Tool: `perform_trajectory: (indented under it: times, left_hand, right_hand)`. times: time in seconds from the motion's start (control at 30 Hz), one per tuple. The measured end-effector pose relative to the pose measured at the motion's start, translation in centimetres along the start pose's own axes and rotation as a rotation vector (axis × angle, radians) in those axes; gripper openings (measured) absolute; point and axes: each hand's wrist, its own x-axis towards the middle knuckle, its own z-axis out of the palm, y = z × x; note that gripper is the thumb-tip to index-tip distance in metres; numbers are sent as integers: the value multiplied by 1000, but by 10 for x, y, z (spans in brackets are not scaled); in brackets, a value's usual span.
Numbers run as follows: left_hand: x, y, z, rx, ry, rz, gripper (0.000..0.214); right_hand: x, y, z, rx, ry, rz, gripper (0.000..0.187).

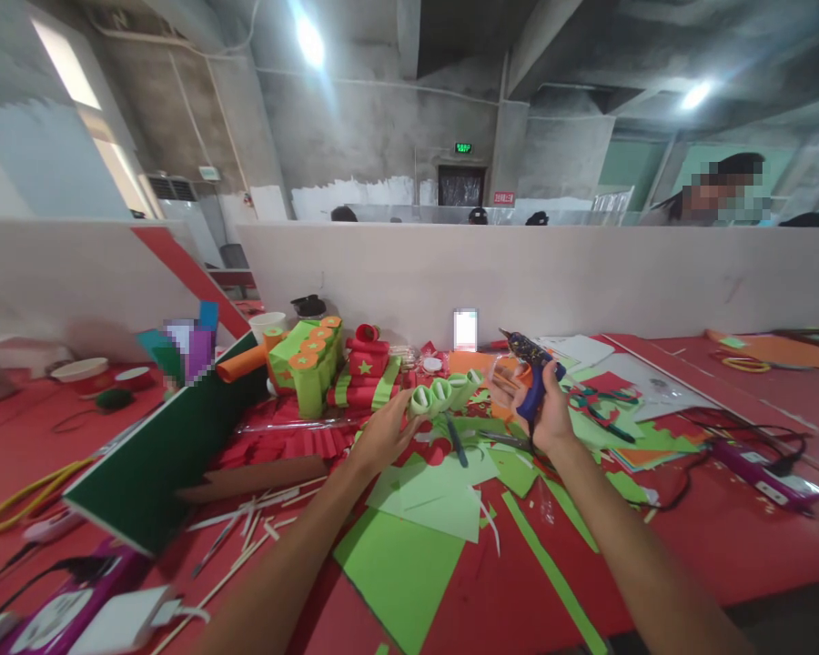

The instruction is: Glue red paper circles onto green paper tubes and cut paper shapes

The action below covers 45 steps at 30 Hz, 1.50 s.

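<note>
Near the middle of the table my left hand [387, 431] is closed on a row of light green paper rolls [443, 394], joined side by side with their round ends toward me. My right hand [551, 409] grips the blue handle of a hot glue gun [533, 368]; its nozzle points up and left, above and to the right of the rolls. Below the hands lie pale green paper sheets [427, 496] and a bright green sheet [401, 573]. A dark-handled tool [457, 441] rests on the paper just under the rolls.
Finished green and orange paper pieces [310, 364] and red rolls with stars [367, 367] stand behind left. A dark green board [156, 455] leans at left. Dark green scissors [607, 418] lie right, near a purple power strip [764, 473]. A lit phone [465, 329] stands by the partition [539, 273].
</note>
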Motion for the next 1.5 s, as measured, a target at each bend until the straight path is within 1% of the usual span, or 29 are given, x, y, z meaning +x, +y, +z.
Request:
perform_trajectory:
  times: [0.13, 0.27, 0.37, 0.47, 0.6, 0.8, 0.93, 1.07, 1.17, 1.3, 1.4, 1.5]
  left_hand:
    - [0, 0, 1, 5, -13, -5, 41]
    - [0, 0, 0, 12, -40, -6, 41]
    - [0, -1, 2, 16, -23, 6, 43]
    - [0, -3, 3, 31, 0, 16, 46]
    - [0, -4, 4, 47, 16, 30, 47]
    - [1, -1, 0, 51, 2, 20, 45]
    - [1, -2, -1, 35, -11, 14, 44]
    - [1, -4, 0, 40, -11, 13, 46]
    - [1, -4, 0, 49, -10, 11, 46]
    - [0, -4, 2, 66, 5, 11, 44]
    - [0, -6, 4, 70, 14, 10, 41]
    - [1, -5, 3, 67, -4, 13, 39]
  right_hand:
    - [-1, -3, 1, 15, -52, -2, 50]
    - [0, -3, 0, -59, -54, -40, 55]
    - [0, -2, -1, -78, -53, -61, 57]
    - [-1, -2, 1, -52, -41, -61, 55]
    - [-3, -3, 5, -19, 3, -21, 53]
    - [-2, -4, 4, 116, -37, -33, 48]
    - [-2, -7, 2, 101, -47, -42, 48]
    - [-3, -17, 8, -53, -62, -108, 53]
    - [-2, -28, 18, -193, -109, -196, 54]
    - [1, -47, 33, -412, -164, -323, 49]
    - [3, -72, 43, -628, -144, -423, 48]
    - [4, -108, 52, -851, -158, -533, 47]
